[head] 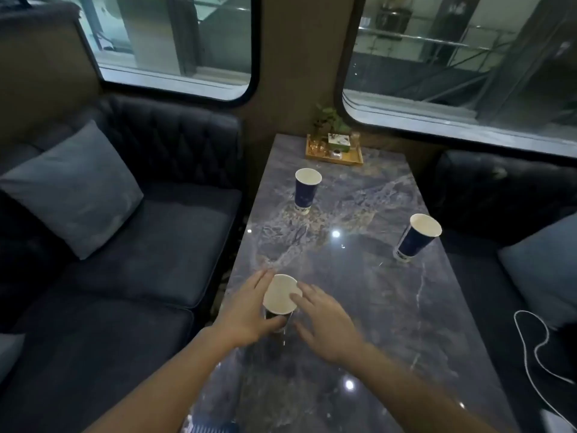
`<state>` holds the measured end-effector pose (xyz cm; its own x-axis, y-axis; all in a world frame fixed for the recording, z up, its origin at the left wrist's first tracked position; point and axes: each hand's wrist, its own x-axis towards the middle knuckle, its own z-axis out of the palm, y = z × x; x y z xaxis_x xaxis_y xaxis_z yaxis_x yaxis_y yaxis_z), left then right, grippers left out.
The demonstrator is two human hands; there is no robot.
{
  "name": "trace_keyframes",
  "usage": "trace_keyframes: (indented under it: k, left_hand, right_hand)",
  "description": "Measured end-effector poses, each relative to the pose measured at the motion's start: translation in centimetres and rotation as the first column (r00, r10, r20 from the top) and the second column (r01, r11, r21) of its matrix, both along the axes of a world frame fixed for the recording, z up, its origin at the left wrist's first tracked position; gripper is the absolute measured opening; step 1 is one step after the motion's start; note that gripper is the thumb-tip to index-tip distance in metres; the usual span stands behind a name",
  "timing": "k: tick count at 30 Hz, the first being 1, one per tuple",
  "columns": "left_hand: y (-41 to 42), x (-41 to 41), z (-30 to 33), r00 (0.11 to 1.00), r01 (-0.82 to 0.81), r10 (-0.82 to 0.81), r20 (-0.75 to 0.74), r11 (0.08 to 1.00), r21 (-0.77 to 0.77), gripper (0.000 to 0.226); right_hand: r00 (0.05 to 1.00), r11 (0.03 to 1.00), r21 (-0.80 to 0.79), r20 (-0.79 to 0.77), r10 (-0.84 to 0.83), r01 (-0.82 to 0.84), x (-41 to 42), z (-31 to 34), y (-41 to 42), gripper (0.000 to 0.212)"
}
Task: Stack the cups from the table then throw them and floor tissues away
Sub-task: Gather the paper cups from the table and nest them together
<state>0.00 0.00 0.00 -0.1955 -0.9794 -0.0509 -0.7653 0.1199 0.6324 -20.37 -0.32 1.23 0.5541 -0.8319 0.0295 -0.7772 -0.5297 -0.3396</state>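
Observation:
Three blue paper cups with white insides stand on the marble table (359, 307). The nearest cup (279, 296) is at the table's left edge. My left hand (246, 314) wraps around its left side, thumb across the front. My right hand (324, 323) hovers at the cup's right, fingers spread, one fingertip on the rim. A second cup (306, 190) stands farther back near the left edge. The third cup (416, 237) stands at the right edge. No floor tissues are in view.
A wooden tray (334, 151) with a small plant and glassware sits at the table's far end under the windows. Dark sofas with grey cushions (71, 189) flank the table. A white cable (530, 348) lies on the right sofa.

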Motion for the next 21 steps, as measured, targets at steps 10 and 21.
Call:
trace_keyframes:
  k: [10,21]
  left_hand:
    - [-1.9,-0.5,-4.1,0.983,0.023,-0.027,-0.182,0.999,-0.021,0.095]
    - [-1.6,-1.0,-4.4,0.923,-0.052,0.037,-0.384,0.998,-0.030,0.080]
  right_hand:
    - [1.000,0.999,-0.019,-0.006,-0.026,0.026,1.6,-2.9,-0.7,0.021]
    - [0.994,0.995,0.039,0.051,-0.093,0.091,2.0,-4.4,-0.4,0.020]
